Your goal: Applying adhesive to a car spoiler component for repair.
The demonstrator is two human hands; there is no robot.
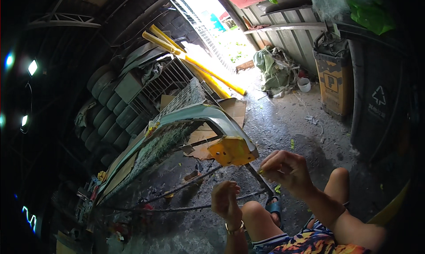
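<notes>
My right hand (287,173) is raised over my knees, its thumb and fingers pinched around a tiny yellow-green scrap (261,171). Lower and to the left, my left hand (226,201) is closed, fingers curled together; whether anything is in them is hidden. Just beyond both hands is a yellow plate (231,151) with small dark holes, at the near end of a pale curved panel (208,114). The panel lies over a metal-framed stand (261,178). Neither hand visibly touches the plate.
Yellow poles (195,63) lean beyond the stand, near the bright doorway. Stacked tyres (108,108) line the left. At right stand an orange-yellow bin (332,83) and a dark bin (378,99). A white bucket (304,84) and bundled cloth (274,70) sit behind. Yellow-green scraps (292,143) dot the floor.
</notes>
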